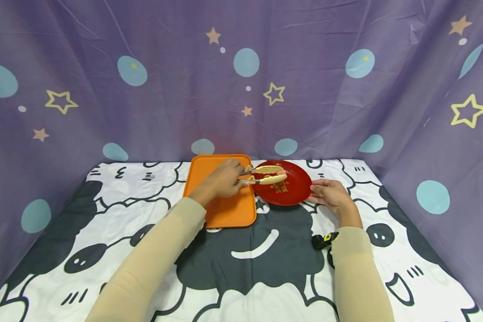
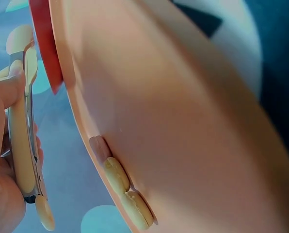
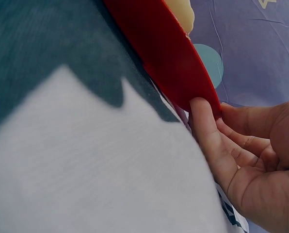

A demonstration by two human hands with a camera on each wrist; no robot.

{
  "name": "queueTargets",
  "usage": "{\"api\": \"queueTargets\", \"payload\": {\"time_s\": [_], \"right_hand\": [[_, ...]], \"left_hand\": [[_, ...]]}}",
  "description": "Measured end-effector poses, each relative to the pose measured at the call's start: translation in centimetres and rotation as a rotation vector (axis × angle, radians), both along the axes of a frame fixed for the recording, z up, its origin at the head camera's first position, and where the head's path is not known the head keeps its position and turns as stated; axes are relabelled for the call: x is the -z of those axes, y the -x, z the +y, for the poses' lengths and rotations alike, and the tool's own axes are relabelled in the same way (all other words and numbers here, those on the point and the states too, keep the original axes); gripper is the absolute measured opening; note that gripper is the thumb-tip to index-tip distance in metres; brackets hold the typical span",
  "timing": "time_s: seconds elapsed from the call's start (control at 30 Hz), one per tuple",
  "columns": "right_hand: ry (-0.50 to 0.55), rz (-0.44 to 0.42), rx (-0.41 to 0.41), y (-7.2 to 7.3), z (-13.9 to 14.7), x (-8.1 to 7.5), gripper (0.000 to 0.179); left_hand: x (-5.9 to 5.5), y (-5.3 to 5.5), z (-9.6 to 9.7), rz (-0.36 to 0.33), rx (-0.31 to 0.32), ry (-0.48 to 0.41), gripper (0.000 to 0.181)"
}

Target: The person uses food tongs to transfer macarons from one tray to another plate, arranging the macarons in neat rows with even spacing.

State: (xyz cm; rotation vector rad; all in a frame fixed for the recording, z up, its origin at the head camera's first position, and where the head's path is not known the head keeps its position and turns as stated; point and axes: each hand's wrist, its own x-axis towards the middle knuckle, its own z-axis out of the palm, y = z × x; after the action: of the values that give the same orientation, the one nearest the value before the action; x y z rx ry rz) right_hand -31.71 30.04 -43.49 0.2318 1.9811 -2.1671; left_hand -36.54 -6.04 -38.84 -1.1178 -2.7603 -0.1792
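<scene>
In the head view my left hand (image 1: 224, 178) grips a pair of tongs (image 1: 265, 180) with cream tips and metal arms. The tips reach over a round red plate (image 1: 298, 192) with gold lettering, and a small pink piece (image 1: 281, 173) shows at their ends. My right hand (image 1: 331, 194) pinches the plate's right rim, thumb on one face and fingers on the other in the right wrist view. Under my left forearm and hand lies an orange tray (image 1: 233, 214). The left wrist view shows a pinkish piece (image 2: 100, 148) and two yellowish macaron-like pieces (image 2: 117, 175) along its side.
The plate's left edge overlaps the tray's right edge. Both lie on a cloth (image 1: 261, 273) with black and white cartoon sheep. Behind the table hangs a purple curtain (image 1: 306, 107) with stars and blue spots. A black strap (image 1: 323, 240) shows at my right wrist.
</scene>
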Motion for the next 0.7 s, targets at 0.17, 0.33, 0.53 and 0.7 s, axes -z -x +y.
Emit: {"api": "queueTargets", "payload": {"time_s": [0.17,0.33,0.53,0.7], "right_hand": [[0.001,0.005,0.0,0.1,0.1,0.1,0.04],[-0.002,0.0,0.001,0.1,0.1,0.1,0.041],[0.001,-0.005,-0.002,0.1,0.1,0.0,0.043],[-0.005,-0.013,-0.002,0.1,0.1,-0.1,0.043]], "left_hand": [[-0.1,0.0,0.3,-0.012,-0.018,0.031,0.045],[-0.1,0.2,0.6,-0.013,-0.04,0.075,0.045],[0.0,0.4,1.0,-0.014,-0.054,0.092,0.047],[-0.1,0.5,1.2,-0.008,-0.062,0.121,0.048]]}}
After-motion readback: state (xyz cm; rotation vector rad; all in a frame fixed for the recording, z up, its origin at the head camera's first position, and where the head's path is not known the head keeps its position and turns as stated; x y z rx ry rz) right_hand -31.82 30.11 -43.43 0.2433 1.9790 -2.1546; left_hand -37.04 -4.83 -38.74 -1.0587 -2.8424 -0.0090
